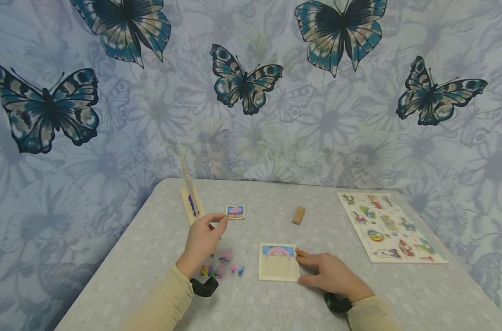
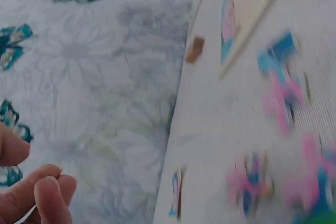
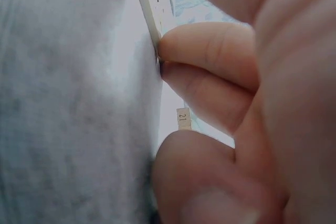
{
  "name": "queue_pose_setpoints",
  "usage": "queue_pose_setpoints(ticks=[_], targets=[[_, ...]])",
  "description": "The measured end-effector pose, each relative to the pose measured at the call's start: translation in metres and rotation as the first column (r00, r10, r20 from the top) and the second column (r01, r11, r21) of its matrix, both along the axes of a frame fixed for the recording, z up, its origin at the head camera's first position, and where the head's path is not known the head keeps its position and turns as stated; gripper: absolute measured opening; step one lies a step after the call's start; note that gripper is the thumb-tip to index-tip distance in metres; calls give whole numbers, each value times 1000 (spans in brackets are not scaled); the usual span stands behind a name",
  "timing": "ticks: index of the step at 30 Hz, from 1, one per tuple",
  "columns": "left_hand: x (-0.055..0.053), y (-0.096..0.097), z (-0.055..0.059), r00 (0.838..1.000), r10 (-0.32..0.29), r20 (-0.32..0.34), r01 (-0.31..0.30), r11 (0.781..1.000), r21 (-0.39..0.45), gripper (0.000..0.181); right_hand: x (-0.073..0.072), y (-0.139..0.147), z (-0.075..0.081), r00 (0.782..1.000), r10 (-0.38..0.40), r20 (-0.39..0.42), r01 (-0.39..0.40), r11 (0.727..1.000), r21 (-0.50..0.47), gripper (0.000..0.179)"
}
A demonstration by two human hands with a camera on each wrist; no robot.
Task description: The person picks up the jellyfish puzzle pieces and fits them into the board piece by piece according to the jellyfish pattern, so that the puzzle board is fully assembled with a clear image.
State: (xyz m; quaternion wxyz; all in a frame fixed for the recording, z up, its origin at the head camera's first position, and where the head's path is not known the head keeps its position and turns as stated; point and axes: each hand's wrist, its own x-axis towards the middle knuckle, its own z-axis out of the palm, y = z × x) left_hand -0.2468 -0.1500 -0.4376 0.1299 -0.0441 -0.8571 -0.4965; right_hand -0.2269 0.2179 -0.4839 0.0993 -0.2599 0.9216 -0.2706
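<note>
My left hand (image 1: 204,239) hovers over the left half of the table, near a small jellyfish picture card (image 1: 235,212). Its thumb and fingers stand apart in the left wrist view, with nothing visible between them. My right hand (image 1: 335,276) rests at the right side of a square wooden puzzle board (image 1: 279,271), its fingers touching the edge. Across the board's top runs a strip with a pink jellyfish face on blue; below that the wood is bare. Loose pink and blue puzzle pieces (image 1: 225,257) lie below my left hand, blurred in the left wrist view (image 2: 283,95).
A small wooden block (image 1: 299,215) lies behind the board. At the far right is a large picture board (image 1: 389,225) with several coloured figures. A wooden stand (image 1: 185,202) with an upright panel and purple marks is at the back left. The butterfly-patterned wall (image 1: 251,156) borders the table.
</note>
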Motion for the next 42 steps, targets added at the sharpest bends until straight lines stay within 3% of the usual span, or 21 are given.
queue_pose_setpoints(ticks=[5, 11, 22, 32, 42], targets=[[2, -32, -15, 995, 93, 33, -91, 994, -67, 24, 2, -1, 1, 1000, -14, 7, 14, 1000, 0, 71], [3, -45, -30, 990, 89, 105, -78, 991, -108, 28, 3, 0, 2, 1000, -17, -6, 17, 1000, 1, 69], [2, -40, -36, 988, 44, 146, -14, 980, -197, 26, 2, 1, 1, 1000, -28, 6, 28, 1000, -3, 70], [2, -40, -41, 988, 49, 146, -7, 961, -278, 22, 1, 1, 1, 1000, -21, 9, 21, 1000, -16, 70], [10, -28, -43, 989, -48, 143, 87, 955, -282, 19, 1, 2, 1, 1000, -14, 15, 15, 1000, -22, 69]])
